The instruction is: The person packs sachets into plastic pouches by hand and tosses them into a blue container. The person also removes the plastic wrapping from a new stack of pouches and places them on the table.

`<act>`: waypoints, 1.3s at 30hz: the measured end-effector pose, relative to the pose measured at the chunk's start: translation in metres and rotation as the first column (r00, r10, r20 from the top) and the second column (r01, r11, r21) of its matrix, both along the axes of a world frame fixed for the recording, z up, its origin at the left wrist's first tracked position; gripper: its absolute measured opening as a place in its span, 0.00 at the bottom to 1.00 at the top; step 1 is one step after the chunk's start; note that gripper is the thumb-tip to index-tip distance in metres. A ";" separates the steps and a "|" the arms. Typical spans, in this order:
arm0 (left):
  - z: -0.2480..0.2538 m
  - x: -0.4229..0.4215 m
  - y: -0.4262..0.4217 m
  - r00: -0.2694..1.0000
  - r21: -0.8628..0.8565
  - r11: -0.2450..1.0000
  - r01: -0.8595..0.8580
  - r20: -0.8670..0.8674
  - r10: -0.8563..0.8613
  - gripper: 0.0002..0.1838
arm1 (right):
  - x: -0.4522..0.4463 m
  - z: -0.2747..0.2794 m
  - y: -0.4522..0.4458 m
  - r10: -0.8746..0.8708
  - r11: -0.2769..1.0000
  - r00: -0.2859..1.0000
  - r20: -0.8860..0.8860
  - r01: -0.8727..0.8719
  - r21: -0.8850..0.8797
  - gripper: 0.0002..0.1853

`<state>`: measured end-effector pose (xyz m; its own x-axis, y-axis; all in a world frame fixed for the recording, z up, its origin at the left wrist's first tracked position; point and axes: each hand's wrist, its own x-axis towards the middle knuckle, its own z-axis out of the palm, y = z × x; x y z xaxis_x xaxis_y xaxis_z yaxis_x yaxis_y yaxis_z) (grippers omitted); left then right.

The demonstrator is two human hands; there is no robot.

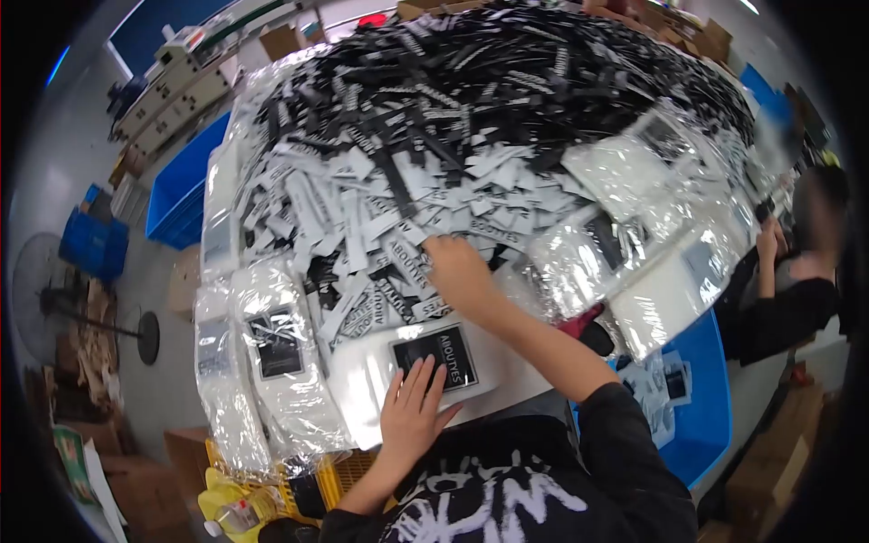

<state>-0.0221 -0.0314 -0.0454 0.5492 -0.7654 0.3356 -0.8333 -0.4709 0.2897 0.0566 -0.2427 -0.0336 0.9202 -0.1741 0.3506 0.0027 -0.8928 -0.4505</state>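
Here, the right hand [460, 277] reaches into the middle of the frame, at the edge of a heap of white strips [353, 226] printed with black lettering. Its fingers are curled; whether they pinch a strip cannot be told. The nearest lettered strip [407, 262] lies just left of the fingertips, its long axis slanting from upper left to lower right; the right hand is clearly nearer to it than the left.

Below, at the lower middle, a white package [358, 385] lies flat with a black label [457, 355] reading "ABOUTYES". The left hand [412, 418] rests on it, fingers extended and slightly parted, gripping nothing, their tips on the label's lower left part. The strips lie above the package in the frame. Clear-wrapped bundles [317, 398] lie just left of the package.
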 end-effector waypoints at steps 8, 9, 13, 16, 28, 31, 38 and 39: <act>0.028 0.019 0.002 0.990 0.081 0.995 0.061 -0.130 -0.050 0.34 | -0.008 0.008 -0.025 0.164 0.965 0.959 -0.230 -0.107 0.240 0.15; 0.023 0.013 -0.001 0.980 0.006 0.991 0.136 -0.149 -0.133 0.36 | -0.010 0.004 -0.028 0.180 0.971 0.958 -0.225 -0.136 0.195 0.15; 0.005 0.009 -0.020 0.980 0.018 0.997 0.078 -0.185 -0.073 0.40 | -0.016 0.012 -0.028 0.423 0.906 0.815 -0.397 -0.362 0.221 0.21; -0.002 0.012 -0.020 0.983 -0.026 0.997 0.079 -0.167 -0.082 0.42 | -0.018 0.006 -0.023 0.331 0.924 0.829 -0.450 -0.381 -0.022 0.15; 0.006 0.022 -0.023 0.979 -0.125 0.992 0.007 -0.199 -0.032 0.33 | -0.068 0.032 -0.024 0.176 0.962 0.974 0.141 -0.201 0.186 0.09; 0.004 0.021 -0.024 0.975 -0.159 0.987 -0.029 -0.224 -0.008 0.33 | -0.093 0.032 -0.008 0.182 0.937 0.982 0.058 -0.191 0.292 0.08; 0.003 0.021 -0.026 0.974 -0.183 0.982 -0.049 -0.228 0.006 0.31 | -0.236 -0.072 0.032 0.239 0.959 0.970 0.053 -0.244 0.141 0.10; 0.003 0.021 -0.027 0.976 -0.176 0.983 -0.051 -0.219 0.011 0.31 | -0.247 -0.086 0.045 0.158 0.985 0.986 -0.062 -0.153 0.075 0.11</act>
<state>-0.0007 -0.0582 -0.0425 0.6460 -0.6851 0.3365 -0.7276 -0.4195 0.5428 -0.1904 -0.1973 -0.1197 0.9590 -0.0488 0.2792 0.1068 -0.8503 -0.5153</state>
